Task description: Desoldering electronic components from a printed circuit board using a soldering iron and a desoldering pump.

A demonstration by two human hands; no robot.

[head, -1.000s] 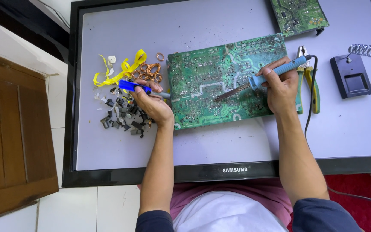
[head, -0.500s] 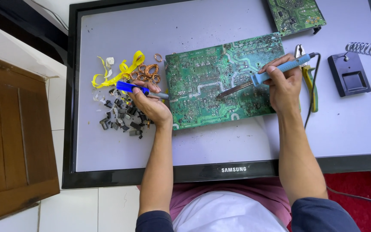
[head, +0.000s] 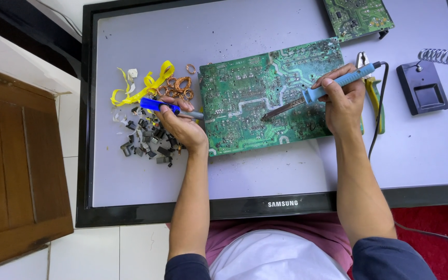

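Looks like a makeshift electronics repair corner at home: a flat television (head: 286, 171) serves as bench, with circuit boards (head: 265, 96), a soldering stand (head: 423, 88) at its right edge, tiled floor (head: 68, 254) below

A flat television (head: 130, 207) lies face up as the work surface, filling most of the view under even daylight. At nine o'clock stands a brown wooden cabinet (head: 11, 176) on a white tiled floor (head: 94, 254). At four o'clock a red carpet (head: 436, 223) shows.
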